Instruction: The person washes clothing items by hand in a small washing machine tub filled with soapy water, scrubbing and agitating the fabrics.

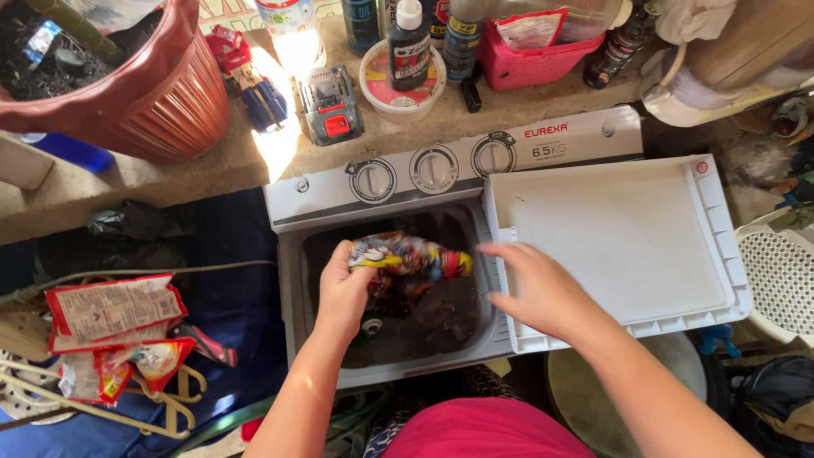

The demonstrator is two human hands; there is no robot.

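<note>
Nearest, a multicoloured garment is gripped by the closed left hand over the open wash tub of a white twin-tub washing machine. Dark laundry seems loaded already. Spread open, empty, the right hand hovers beside the tub's shut right lid.

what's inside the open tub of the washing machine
Dark wet laundry fills the tub. The left hand holds a multicoloured cloth above it; the bottom is covered.

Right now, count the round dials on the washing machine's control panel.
3, in a row along the white control panel above the open tub: left dial, middle dial, right dial. None seems hidden.
</note>
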